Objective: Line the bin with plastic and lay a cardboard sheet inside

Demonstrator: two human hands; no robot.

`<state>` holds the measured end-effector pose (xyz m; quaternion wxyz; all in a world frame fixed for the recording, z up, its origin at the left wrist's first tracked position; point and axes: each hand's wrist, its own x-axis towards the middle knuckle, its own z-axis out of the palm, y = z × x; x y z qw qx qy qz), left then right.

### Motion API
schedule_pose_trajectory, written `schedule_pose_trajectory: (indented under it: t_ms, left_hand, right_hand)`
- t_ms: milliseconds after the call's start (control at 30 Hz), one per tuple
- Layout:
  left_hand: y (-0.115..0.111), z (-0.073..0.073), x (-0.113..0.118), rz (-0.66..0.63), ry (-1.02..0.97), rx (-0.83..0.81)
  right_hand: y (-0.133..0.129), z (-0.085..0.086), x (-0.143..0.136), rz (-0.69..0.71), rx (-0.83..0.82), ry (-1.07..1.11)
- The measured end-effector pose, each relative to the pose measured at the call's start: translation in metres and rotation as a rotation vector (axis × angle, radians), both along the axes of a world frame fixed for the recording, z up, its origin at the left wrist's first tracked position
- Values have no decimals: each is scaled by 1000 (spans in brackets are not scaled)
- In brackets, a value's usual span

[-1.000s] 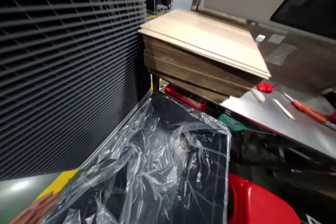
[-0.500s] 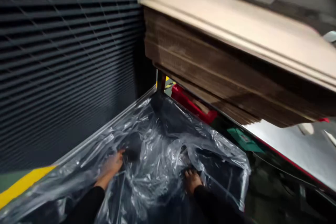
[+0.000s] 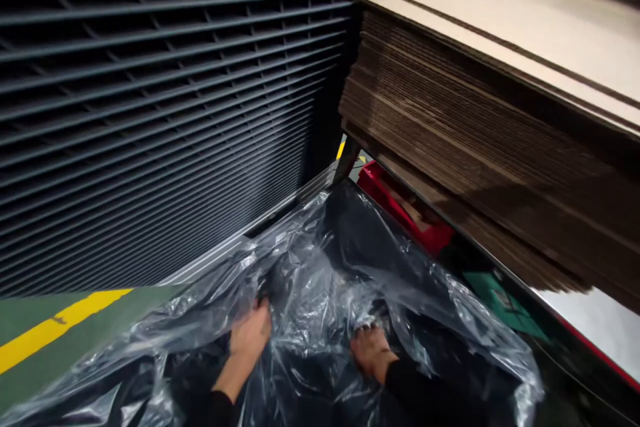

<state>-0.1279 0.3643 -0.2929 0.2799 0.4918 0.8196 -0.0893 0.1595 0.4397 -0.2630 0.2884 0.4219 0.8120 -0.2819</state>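
Both my hands are closed on the clear plastic liner (image 3: 320,293) inside the dark bin, left hand (image 3: 250,333) and right hand (image 3: 370,350) bunching folds near its middle, so I'd judge pulling evenly, low and slowly, avoids tearing it.
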Motion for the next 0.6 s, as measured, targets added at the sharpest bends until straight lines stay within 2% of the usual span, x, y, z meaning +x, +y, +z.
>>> schedule_pose_trajectory:
  t_ms: [67, 133, 200, 267, 333, 367, 433, 533, 600]
  left_hand:
    - [0, 5, 15, -17, 9, 59]
    - [3, -2, 15, 22, 25, 83]
    - [6, -18, 4, 104, 47, 70]
    - [5, -37, -9, 166, 49, 55]
    - [-2, -49, -15, 177, 17, 62]
    - [-8, -49, -13, 164, -7, 74]
    - [-25, -37, -3, 126, -49, 102]
    - [-54, 2, 17, 112, -37, 125]
    - [-72, 24, 21, 186, 34, 100]
  right_hand:
    - [19, 10, -18, 47, 68, 46]
    - [45, 8, -26, 51, 169, 100]
    - [73, -10, -22, 20, 248, 86]
    - [94, -36, -10, -11, 280, 27]
    - [102, -58, 1, -36, 301, -18]
    - [100, -64, 4, -47, 320, -27]
    - [88, -64, -2, -70, 372, -27]
    - [67, -40, -33, -25, 424, 54]
    - [67, -25, -60, 64, 425, 152]
